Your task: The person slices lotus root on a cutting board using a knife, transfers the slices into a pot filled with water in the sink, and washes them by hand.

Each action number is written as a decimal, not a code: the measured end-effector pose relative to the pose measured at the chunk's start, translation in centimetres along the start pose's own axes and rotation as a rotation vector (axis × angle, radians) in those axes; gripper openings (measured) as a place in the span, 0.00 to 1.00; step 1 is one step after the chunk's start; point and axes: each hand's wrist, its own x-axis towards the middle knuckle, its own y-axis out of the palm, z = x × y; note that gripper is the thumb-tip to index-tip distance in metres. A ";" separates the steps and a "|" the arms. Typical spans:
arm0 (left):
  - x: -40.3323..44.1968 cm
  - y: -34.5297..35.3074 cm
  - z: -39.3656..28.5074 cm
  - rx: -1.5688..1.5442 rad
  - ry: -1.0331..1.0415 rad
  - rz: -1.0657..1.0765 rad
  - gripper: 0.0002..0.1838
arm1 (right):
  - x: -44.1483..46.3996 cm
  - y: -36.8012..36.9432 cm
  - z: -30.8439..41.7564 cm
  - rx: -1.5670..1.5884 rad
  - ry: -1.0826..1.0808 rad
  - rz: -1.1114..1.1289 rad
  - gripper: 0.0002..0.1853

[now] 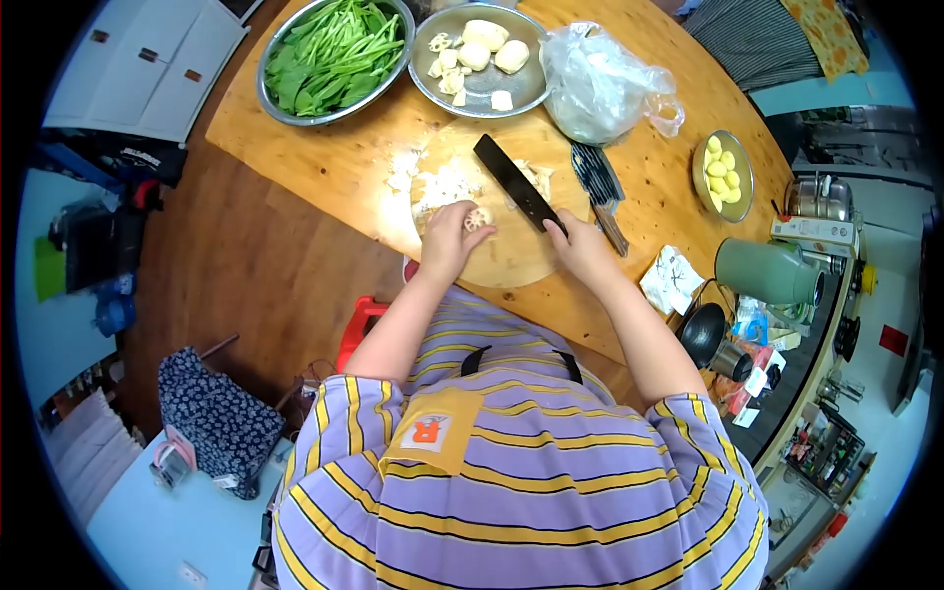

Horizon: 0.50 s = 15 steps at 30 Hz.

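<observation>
My left hand (pixel 448 239) is closed around a piece of lotus root (pixel 479 218), its holes showing, on the round wooden cutting board (pixel 521 264). In my right hand (pixel 582 248) is a knife with a long dark blade (pixel 515 182), angled up and left over the board, apart from the lotus root. White chopped bits (pixel 447 185) lie along the board's left side, and a few pale pieces (pixel 539 177) sit beyond the blade. Past the board stands a metal bowl (pixel 425 90) with peeled lotus root chunks (pixel 483 37).
A bowl of leafy greens (pixel 334 57) stands at the far left, with a plastic bag (pixel 600 84) right of the lotus root bowl. A second knife (pixel 612 229) lies beside the board. Further right are a bowl of yellowish peeled pieces (pixel 721 175), a tissue pack (pixel 673 279) and a green jug (pixel 762 269).
</observation>
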 end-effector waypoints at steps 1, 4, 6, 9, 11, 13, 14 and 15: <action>0.2 0.2 -0.2 -0.020 -0.114 0.000 0.21 | -0.3 -0.3 0.2 -0.010 0.001 0.002 0.15; 0.6 0.4 -0.7 0.044 -0.165 -0.074 0.22 | -1.7 -0.6 1.2 -0.069 0.000 0.025 0.15; 0.4 0.3 -1.0 0.066 -0.121 -0.123 0.22 | -2.9 -1.1 2.2 -0.160 -0.004 0.052 0.14; -0.9 0.0 -0.9 -0.025 -0.115 -0.153 0.20 | -4.1 -1.2 2.7 -0.206 -0.055 0.062 0.13; -2.1 0.4 -0.1 -0.148 -0.143 -0.165 0.16 | -4.6 -1.4 3.1 -0.221 -0.060 0.072 0.12; -2.2 0.2 -0.4 -0.151 -0.106 -0.203 0.09 | -4.9 -1.3 3.1 -0.226 -0.077 0.076 0.12; -2.1 0.3 -0.4 -0.135 -0.089 -0.212 0.08 | -4.9 -1.3 3.2 -0.240 -0.070 0.085 0.11; -2.0 0.4 -0.5 -0.122 -0.072 -0.220 0.07 | -4.9 -1.2 3.3 -0.257 -0.062 0.093 0.11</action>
